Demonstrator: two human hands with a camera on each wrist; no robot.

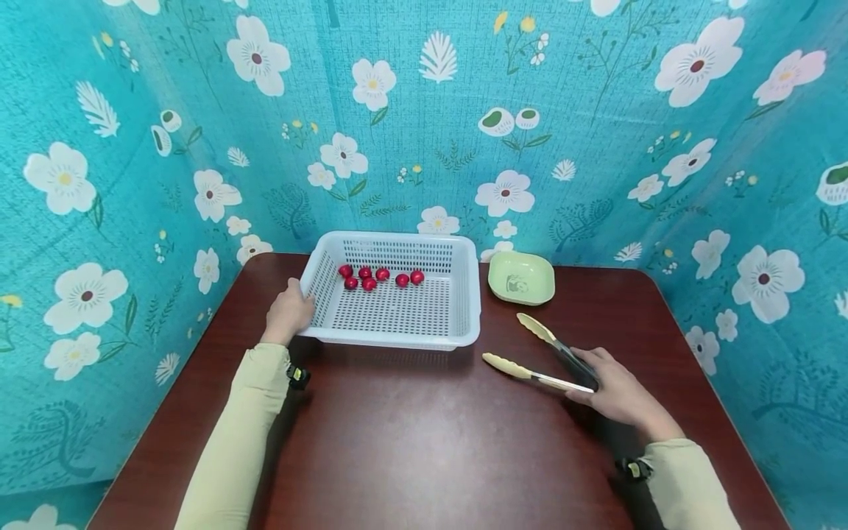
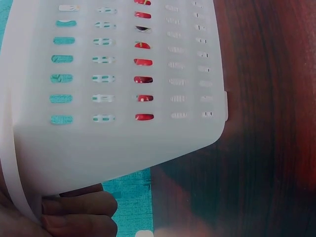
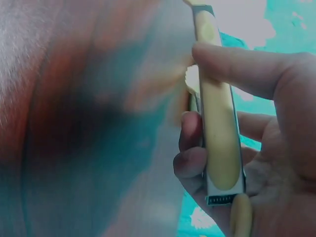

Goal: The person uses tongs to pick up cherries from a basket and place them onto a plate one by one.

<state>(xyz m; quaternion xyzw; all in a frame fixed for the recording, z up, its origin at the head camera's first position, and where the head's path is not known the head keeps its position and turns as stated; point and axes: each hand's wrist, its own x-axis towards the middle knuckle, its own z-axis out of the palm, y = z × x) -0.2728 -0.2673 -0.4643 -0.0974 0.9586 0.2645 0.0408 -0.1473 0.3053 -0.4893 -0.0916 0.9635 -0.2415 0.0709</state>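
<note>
A white plastic basket point(image 1: 391, 340) with slotted walls stands at the back of the table, several small red fruits, perhaps cherries or cherry tomatoes point(image 1: 369, 283), lying in it. My left hand point(image 1: 289, 313) grips its left rim; in the left wrist view curled fingers point(image 2: 81, 207) hook under that rim, and red shows through the slots. Over the table's right side, my right hand point(image 1: 616, 386) holds a pair of tongs point(image 1: 553, 380) with pale yellow tips spread apart. Thumb and fingers wrap the tongs' yellow-padded handle point(image 3: 217, 123) in the right wrist view.
A small light green dish point(image 1: 521, 278) sits right of the basket, near the back edge. The dark red-brown table point(image 1: 424, 442) meets a blue flowered cloth point(image 1: 411, 147) behind and at both sides.
</note>
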